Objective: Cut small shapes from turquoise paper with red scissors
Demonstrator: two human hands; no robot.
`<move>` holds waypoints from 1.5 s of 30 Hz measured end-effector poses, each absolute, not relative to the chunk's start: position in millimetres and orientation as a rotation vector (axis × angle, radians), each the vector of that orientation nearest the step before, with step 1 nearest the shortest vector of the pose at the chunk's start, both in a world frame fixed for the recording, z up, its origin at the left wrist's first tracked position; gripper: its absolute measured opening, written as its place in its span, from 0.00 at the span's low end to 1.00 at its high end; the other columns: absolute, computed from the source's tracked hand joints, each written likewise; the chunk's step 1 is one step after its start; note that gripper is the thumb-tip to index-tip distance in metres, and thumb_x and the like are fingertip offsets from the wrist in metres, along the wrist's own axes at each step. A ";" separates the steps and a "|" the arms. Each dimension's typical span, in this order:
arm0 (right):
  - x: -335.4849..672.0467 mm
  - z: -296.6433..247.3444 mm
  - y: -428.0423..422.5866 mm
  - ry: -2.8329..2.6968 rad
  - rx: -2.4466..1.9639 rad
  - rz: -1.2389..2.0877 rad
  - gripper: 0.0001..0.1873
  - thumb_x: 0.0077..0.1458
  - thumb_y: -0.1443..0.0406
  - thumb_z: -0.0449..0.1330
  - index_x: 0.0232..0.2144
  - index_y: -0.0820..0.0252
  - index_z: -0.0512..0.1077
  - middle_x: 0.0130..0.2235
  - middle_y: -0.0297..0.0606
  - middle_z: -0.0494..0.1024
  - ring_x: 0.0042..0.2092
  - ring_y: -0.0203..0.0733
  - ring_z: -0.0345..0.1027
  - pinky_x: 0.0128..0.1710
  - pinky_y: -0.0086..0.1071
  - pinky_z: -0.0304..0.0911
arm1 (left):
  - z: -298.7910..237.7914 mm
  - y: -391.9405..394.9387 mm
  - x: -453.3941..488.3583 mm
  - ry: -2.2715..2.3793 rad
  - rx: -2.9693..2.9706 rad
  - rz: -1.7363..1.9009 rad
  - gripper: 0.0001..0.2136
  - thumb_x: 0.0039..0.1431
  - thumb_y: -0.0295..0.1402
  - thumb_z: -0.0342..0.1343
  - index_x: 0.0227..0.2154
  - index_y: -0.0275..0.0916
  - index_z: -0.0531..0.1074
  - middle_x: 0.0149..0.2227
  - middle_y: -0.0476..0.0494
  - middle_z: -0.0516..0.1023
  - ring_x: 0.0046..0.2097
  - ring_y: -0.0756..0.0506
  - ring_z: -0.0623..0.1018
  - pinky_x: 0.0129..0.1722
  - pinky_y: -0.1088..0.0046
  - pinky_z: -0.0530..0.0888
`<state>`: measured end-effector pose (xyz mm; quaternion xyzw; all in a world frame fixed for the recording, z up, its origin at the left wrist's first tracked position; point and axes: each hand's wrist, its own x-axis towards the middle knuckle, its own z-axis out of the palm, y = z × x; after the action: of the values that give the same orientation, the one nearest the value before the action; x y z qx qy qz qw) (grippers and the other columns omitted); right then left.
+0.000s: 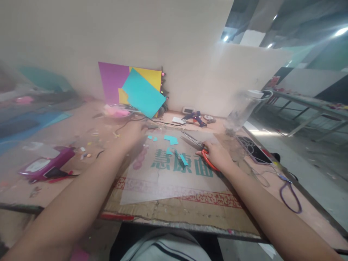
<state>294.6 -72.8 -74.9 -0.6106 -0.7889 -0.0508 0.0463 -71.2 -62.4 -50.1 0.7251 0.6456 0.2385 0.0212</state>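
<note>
Centrally, the surface point(89, 134) carried a flattened cardboard point(190, 214) printed with teal characters; all positions below are taken from that cardboard.

- Translucent sheet point(152, 185): lay flat on top of the cardboard, covering most of its middle.
- Coloured papers: beyond the cardboard's far edge, leaning on the wall. Purple sheet point(111, 81) at the back, yellow sheet point(150, 75) beside it, teal sheet point(143, 95) tilted in front of both.
- Clear bottle point(240, 110): off the cardboard's far right corner, blurred.
- Magenta case point(45, 167): well to the left of the cardboard, lying on the surface.
- Left hand point(133, 132): at the cardboard's far left corner, near a dark cable. Too blurred to tell whether the fingers were apart or together.
- Right hand point(217, 156): over the cardboard's right part, fingers closed through the orange handles of the scissors point(194, 142). Blades pointed left and away, slightly parted.
- Glue gun point(196, 117): blue, just past the cardboard's far edge.
- Teal scraps point(171, 139): scattered on the cardboard between the two hands, near the scissor blades.
</note>
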 end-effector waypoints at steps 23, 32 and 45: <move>269.3 -57.5 -107.7 -1.767 -1.034 1.106 0.24 0.65 0.49 0.59 0.55 0.56 0.67 0.38 0.37 0.78 0.32 0.40 0.71 0.34 0.36 0.68 | -51.3 -123.7 9.5 1.080 3.139 1.071 0.13 0.72 0.33 0.51 0.52 0.45 0.77 0.44 0.43 0.83 0.47 0.41 0.76 0.51 0.59 0.64; 244.7 -55.4 -137.6 -1.625 -0.833 1.375 0.15 0.56 0.59 0.66 0.43 0.57 0.70 0.36 0.33 0.74 0.37 0.41 0.69 0.40 0.36 0.67 | -48.8 -132.0 21.0 0.985 3.044 1.013 0.16 0.72 0.30 0.48 0.57 0.43 0.74 0.48 0.40 0.82 0.49 0.41 0.78 0.53 0.60 0.67; 245.6 -54.6 -139.2 -1.516 -0.954 1.151 0.22 0.56 0.58 0.66 0.49 0.51 0.63 0.34 0.30 0.73 0.32 0.40 0.72 0.34 0.35 0.69 | -37.7 -135.6 35.2 1.199 2.107 0.855 0.11 0.64 0.39 0.54 0.32 0.40 0.76 0.32 0.48 0.80 0.35 0.44 0.77 0.35 0.69 0.68</move>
<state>245.6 -139.2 -54.6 -0.3918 -0.6229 0.4727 0.4849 35.2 -135.6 -37.7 0.7864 0.4476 0.3191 0.2818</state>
